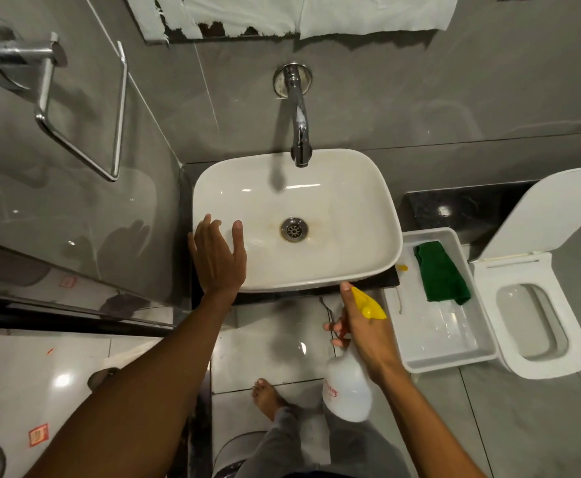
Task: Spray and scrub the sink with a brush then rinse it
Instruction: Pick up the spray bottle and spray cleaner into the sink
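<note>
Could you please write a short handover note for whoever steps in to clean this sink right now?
Left hand: open, flat over the left rim of the sink.
Right hand: gripping the spray bottle in front of the sink, yellow nozzle toward the basin.
Green cloth lies in the white tray to the right; no brush visible.
Done: nothing evident; brownish stains remain around the drain, faucet not running.
Left: spray, scrub, rinse.

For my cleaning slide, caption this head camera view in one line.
Right hand aims a yellow-nozzled spray bottle at the stained white sink; left hand rests open on its rim.
</note>
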`<move>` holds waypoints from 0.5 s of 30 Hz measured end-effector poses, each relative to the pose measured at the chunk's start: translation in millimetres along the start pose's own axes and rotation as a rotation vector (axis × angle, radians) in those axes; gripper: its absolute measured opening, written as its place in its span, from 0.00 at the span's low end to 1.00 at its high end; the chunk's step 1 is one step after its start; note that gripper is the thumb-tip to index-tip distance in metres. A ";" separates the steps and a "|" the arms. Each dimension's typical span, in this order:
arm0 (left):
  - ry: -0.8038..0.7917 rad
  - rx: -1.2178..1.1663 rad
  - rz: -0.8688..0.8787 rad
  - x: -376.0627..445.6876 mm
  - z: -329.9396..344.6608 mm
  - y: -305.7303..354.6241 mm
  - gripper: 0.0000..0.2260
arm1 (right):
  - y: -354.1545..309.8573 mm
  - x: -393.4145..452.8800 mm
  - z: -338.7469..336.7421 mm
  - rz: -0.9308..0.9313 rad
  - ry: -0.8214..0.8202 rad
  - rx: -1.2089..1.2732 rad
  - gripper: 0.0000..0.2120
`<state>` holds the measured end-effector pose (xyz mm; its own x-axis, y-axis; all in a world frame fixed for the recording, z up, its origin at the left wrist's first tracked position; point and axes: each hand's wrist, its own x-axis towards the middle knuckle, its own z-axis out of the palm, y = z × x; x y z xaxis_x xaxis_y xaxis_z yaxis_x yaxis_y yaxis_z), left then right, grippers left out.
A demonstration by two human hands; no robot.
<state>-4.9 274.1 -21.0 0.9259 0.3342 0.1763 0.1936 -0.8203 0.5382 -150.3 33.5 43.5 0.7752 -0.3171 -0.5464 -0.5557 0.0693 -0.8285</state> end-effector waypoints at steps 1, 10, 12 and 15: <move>-0.003 0.001 -0.001 0.2 -0.3 -0.2 0.30 | -0.3 0.7 1.7 -0.008 -0.017 0.013 0.20; -0.073 0.113 0.207 -17.4 4.3 29.0 0.28 | -5.6 26.2 -31.7 -0.021 -0.034 0.093 0.20; -0.114 0.099 0.284 -29.6 14.2 53.7 0.27 | -1.3 38.3 -55.2 -0.017 -0.016 0.094 0.22; -0.210 0.039 0.390 -47.2 33.1 96.3 0.26 | 8.7 59.2 -96.2 -0.018 0.089 0.139 0.25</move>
<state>-19.2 163.9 -4.7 0.9771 -0.1020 0.1865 -0.1749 -0.8845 0.4326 -138.2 -75.6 15.8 0.7516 -0.4013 -0.5234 -0.4904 0.1907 -0.8504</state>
